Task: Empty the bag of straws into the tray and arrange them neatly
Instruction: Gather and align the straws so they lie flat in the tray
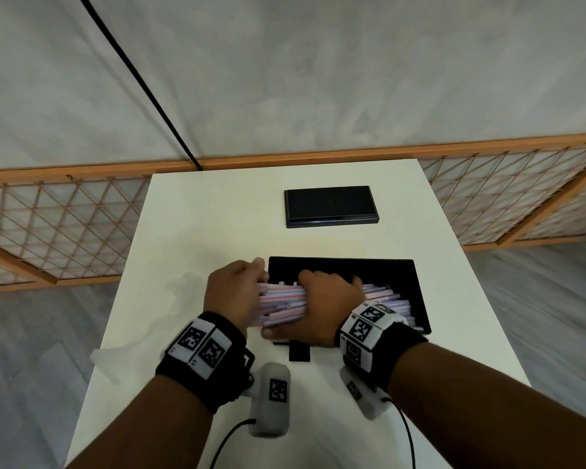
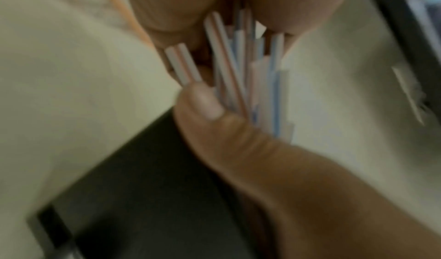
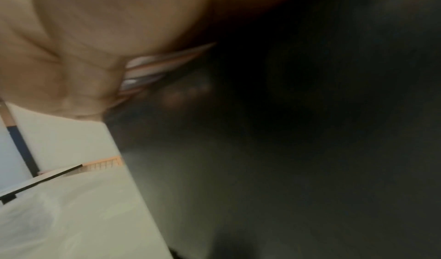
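Observation:
A bundle of red-, blue- and white-striped straws point(image 1: 281, 304) lies sideways over the left end of the black tray point(image 1: 400, 275). My left hand point(image 1: 247, 286) grips the bundle's left ends, which poke out between thumb and fingers point(image 2: 207, 104) in the left wrist view among the straws point(image 2: 238, 70). My right hand point(image 1: 318, 296) is curled round the bundle's middle, and its palm covers most of the straws point(image 3: 148, 68). More straws fan out in the tray point(image 1: 396, 299) behind my right wrist. A faint clear film point(image 1: 183, 292), possibly the bag, lies left of the hands.
A second flat black tray or lid point(image 1: 330, 206) sits further back on the white table point(image 1: 217, 214). A small black block point(image 1: 299, 353) sticks out at the tray's near edge. A wooden lattice rail point(image 1: 65, 228) runs behind the table.

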Available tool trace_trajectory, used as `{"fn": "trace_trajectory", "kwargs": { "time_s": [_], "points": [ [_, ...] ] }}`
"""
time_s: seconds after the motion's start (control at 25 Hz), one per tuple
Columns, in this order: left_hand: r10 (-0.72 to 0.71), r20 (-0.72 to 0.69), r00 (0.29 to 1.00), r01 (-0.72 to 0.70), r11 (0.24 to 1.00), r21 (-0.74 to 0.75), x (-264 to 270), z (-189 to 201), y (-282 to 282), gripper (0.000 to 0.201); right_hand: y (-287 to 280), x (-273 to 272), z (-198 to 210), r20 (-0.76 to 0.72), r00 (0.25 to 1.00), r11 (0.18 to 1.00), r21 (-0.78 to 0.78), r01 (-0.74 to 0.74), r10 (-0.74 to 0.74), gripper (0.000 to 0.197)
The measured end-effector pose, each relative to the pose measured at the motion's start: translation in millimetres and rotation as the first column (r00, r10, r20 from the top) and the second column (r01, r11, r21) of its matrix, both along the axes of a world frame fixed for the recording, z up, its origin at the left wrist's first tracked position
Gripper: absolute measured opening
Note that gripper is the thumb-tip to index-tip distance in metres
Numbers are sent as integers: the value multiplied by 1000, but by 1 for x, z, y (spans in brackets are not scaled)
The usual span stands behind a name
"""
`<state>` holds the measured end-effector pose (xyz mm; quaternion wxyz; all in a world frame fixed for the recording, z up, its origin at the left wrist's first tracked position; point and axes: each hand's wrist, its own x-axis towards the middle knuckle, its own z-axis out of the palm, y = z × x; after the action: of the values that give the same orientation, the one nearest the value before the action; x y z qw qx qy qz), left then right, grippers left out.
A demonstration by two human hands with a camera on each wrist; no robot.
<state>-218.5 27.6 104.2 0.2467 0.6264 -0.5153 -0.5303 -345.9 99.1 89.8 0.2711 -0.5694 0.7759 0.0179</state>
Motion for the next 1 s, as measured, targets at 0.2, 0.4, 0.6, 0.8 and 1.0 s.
{"fn": "trace_trajectory", "kwargs": {
  "time_s": [0.2, 0.4, 0.6, 0.8, 1.0],
  "points": [
    [-92, -91, 992, 97, 993, 61, -12, 0, 5, 42, 3, -1, -1, -21, 1000, 1000, -2, 2, -2, 106],
    [-152, -70, 986, 159, 983, 97, -20, -22, 8, 64, 9, -24, -4, 0, 999, 997, 68, -45, 46, 109],
    [-136, -49, 990, 138, 989, 56, -24, -24, 7, 67, 7, -19, -7, 5, 1000, 997, -71, 28, -28, 111],
    [-200, -39, 979, 200, 980, -22, -11, -27, 2, 71, 32, -55, -3, -3, 1000, 997, -76, -7, 7, 117],
    [-341, 7, 940, 341, 940, -14, -18, -39, 16, 66, 50, -59, -16, -104, 994, 998, 63, -13, 20, 132]
  ]
}}
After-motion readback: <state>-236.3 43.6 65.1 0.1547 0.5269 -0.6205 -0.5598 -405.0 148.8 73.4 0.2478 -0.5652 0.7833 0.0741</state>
